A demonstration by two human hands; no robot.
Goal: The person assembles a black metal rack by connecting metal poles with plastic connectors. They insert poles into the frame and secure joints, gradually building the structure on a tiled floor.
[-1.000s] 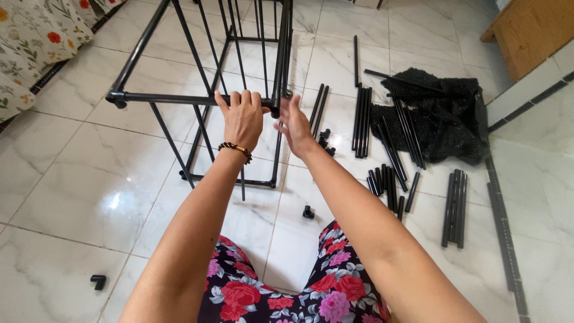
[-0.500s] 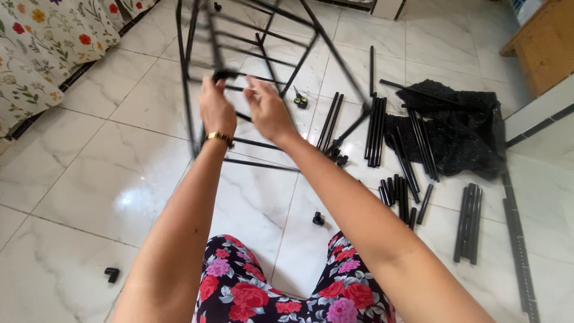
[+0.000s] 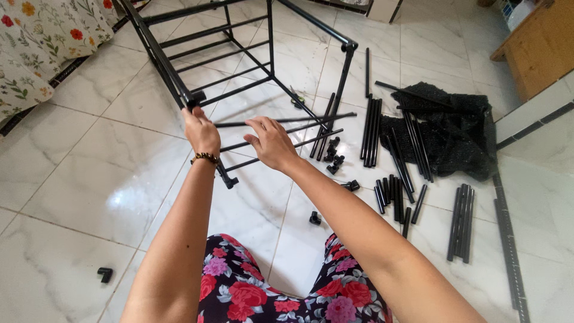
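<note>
— What sits at the left of the frame?
— A flowered cloth [image 3: 36,42] in the upper left, and a small black plastic connector [image 3: 105,274] on the glossy marble-look floor [image 3: 78,179] at lower left.

— And the left hand [image 3: 202,130]?
— Its grip is closed around a corner of the black tube frame [image 3: 239,66], a rack of thin round bars tilted across the upper centre.

— The right hand [image 3: 272,142]?
— Just right of it, fingers loosely spread, grip open, hovering over the frame's lower bars; whether it touches them I cannot tell.

— Further right?
— Loose black tubes [image 3: 371,131] lie in rows beside crumpled black mesh fabric [image 3: 460,143]; a wooden bench [image 3: 538,48] stands at upper right.
</note>
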